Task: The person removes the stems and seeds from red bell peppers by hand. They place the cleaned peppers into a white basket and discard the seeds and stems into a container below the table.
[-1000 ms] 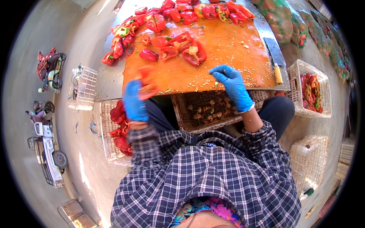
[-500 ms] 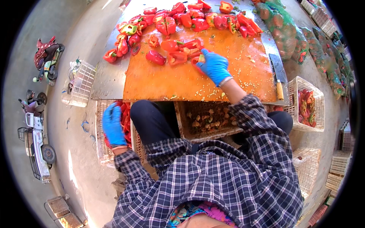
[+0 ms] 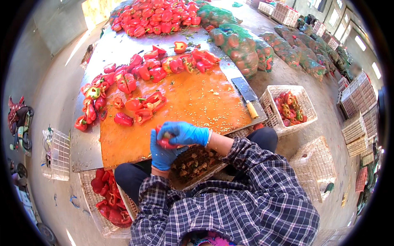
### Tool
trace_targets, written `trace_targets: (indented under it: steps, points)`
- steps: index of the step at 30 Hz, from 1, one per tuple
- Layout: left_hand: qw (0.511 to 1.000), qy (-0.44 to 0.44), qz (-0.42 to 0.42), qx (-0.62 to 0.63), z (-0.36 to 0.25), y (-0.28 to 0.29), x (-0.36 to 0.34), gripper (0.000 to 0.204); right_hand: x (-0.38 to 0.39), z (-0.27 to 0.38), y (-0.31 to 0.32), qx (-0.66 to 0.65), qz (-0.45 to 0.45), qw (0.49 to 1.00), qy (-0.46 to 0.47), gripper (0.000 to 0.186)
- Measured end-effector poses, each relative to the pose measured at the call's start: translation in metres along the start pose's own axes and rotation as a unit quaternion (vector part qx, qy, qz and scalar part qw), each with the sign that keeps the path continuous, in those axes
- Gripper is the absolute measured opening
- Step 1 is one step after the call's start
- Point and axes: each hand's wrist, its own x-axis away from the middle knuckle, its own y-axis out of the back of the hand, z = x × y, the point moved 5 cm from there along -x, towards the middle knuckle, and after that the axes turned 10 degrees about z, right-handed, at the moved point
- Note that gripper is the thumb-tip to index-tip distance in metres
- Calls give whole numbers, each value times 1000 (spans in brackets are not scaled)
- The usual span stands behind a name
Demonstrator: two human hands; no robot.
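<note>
Both gloved hands meet over the front edge of the orange cutting board (image 3: pixel 197 108), closed on one red bell pepper piece (image 3: pixel 166 143). My left hand (image 3: pixel 162 156), in a blue glove, cups it from below and the left. My right hand (image 3: pixel 188 133), also in blue, grips it from above, its fingertips curled into the piece. Beyond the hands, a few cut pepper pieces (image 3: pixel 143 115) lie on the board. A longer row of cut red peppers (image 3: pixel 142 73) runs along its far and left edges. Loose seeds dot the surface.
A cleaver (image 3: pixel 243 91) lies at the board's right edge. Whole peppers (image 3: pixel 154 18) are heaped at the far end. Below the hands sits a crate of pepper cores (image 3: pixel 193 166). Crates of red pepper pieces (image 3: pixel 110 197) and mixed peppers (image 3: pixel 289 108) flank me. Net sacks (image 3: pixel 234 47) stand right.
My left hand has come up from the left crate to meet my right. My right hand has drawn a pepper piece toward me off the board. The view has shifted.
</note>
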Motion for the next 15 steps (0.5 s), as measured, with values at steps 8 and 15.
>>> trace_targets:
  steps: [8, 15]
  points:
    - [992, -106, -66, -14, 19, 43, 7, 57, 18, 0, -28, 53, -130, 963, -228, 64]
    - [983, -107, -20, -149, 12, 18, 21, 66, 26, 1, -36, 5, -79, 988, -133, 44]
